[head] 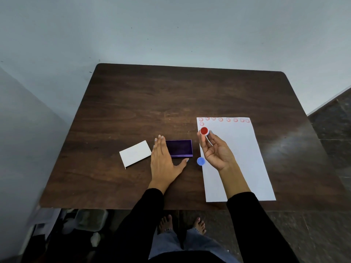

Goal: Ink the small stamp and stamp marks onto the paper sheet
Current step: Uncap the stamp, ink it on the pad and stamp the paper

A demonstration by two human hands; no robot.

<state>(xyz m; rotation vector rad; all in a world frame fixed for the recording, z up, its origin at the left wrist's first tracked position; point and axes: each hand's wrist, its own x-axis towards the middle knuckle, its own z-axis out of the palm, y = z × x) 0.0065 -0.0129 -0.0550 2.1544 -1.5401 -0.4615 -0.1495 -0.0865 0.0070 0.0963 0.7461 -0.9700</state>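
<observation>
Ten red marks (220,119) on one paper sheet (241,158).

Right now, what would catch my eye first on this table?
Probably the small stamp, its red face turned up, pinched in the right hand over the paper sheet, whose top edge carries a row of red smiley marks. Beside it, the left hand rests flat against the purple ink pad.

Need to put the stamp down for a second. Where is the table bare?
Bare wood: the whole far half of the table beyond the ink pad, and the near-left corner below the white lid. Crowded: the gap between pad and paper sheet, where the blue cap lies.
</observation>
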